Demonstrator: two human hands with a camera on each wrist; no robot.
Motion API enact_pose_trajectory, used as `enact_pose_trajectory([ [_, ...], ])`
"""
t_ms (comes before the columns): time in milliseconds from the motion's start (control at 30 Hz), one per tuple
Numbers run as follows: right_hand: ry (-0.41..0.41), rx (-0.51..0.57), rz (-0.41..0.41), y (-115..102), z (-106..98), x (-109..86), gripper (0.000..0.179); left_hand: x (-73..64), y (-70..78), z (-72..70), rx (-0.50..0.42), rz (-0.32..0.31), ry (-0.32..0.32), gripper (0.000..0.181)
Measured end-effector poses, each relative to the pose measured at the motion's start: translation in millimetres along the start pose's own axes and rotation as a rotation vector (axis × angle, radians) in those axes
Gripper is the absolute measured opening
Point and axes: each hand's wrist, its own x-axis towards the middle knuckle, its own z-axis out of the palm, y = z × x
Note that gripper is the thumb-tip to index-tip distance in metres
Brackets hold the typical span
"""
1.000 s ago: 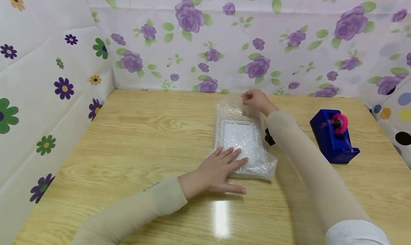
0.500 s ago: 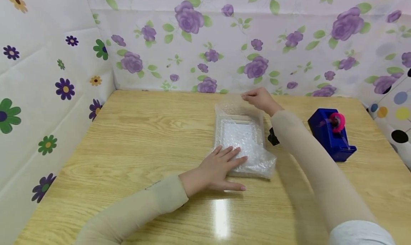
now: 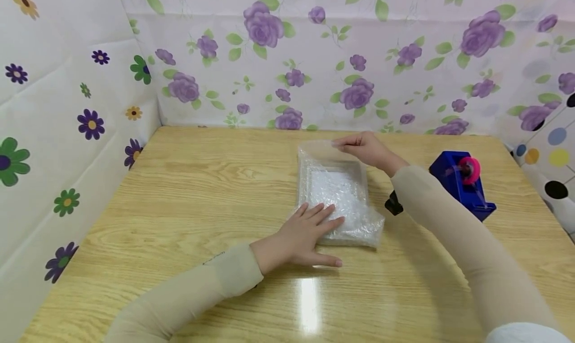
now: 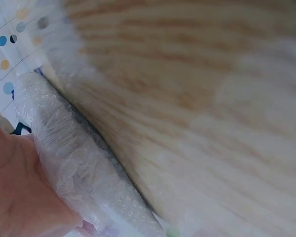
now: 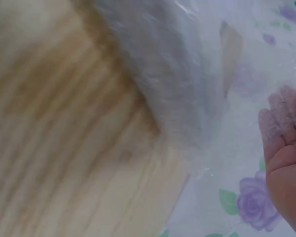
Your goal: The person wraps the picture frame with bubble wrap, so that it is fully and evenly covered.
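A light-coloured picture frame (image 3: 332, 183) lies on the table inside clear bubble wrap (image 3: 359, 230). My left hand (image 3: 303, 238) rests on the near left part of the wrapped frame, its fingers spread and straight. At the far end my right hand (image 3: 370, 151) pinches the loose edge of the bubble wrap between thumb and fingers. In the right wrist view the fingers (image 5: 281, 118) show through the clear film of the bubble wrap (image 5: 163, 64). The left wrist view has the wrapped bundle (image 4: 79, 158) beside the palm (image 4: 24, 187).
A blue tape dispenser (image 3: 462, 183) with a pink-cored roll stands to the right, partly behind my right forearm. Flowered cloth (image 3: 265, 73) hangs along the table's back edge. The wood table (image 3: 202, 193) stretches left of the frame.
My right hand has come nearer and slightly down, drawing the far edge of the bubble wrap over the frame's top. My left hand stays in place.
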Motion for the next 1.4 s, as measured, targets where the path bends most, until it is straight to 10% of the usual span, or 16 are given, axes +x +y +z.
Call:
enact_pose_trajectory([
  [1000,-0.145,-0.382,-0.506,19,19,-28.7,0.033,5.5,1.3,0.2,0.041,-0.025,0.008,0.091],
  [1400,-0.182,-0.509,-0.456,18,30,-33.7,0.038,3.9,2.5,2.2,0.051,-0.035,0.017,0.091],
])
